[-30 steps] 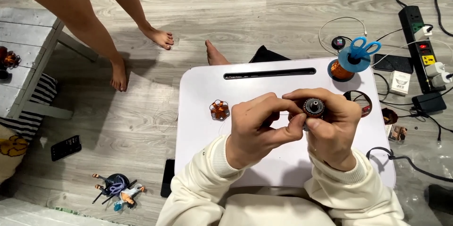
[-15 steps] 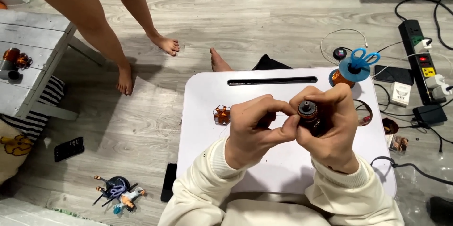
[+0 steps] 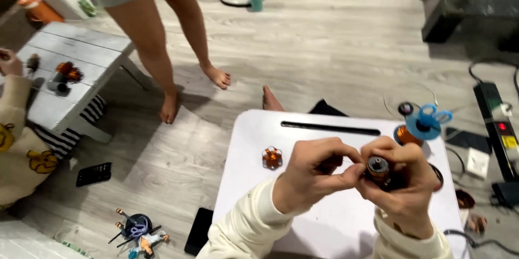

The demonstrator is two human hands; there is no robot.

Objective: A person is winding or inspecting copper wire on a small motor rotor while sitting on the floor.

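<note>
Small dark cylinder with copper winding [image 3: 378, 168], upright above white tray.

place: home living room | signs: wood-look floor [image 3: 335, 48], barefoot person [image 3: 167, 48], toy figures [image 3: 138, 232], low white table [image 3: 324, 145]

I see my left hand [image 3: 311, 175] and right hand [image 3: 400, 188] pinching a small motor part [image 3: 378, 167], dull dark metal wound with glossy copper wire. My sleeves [image 3: 243, 229] look like soft matt cream cloth. The lap table [image 3: 254, 151] is smooth white plastic. At ten o'clock, the floor [image 3: 335, 48] is pale, matt wood grain.
</note>
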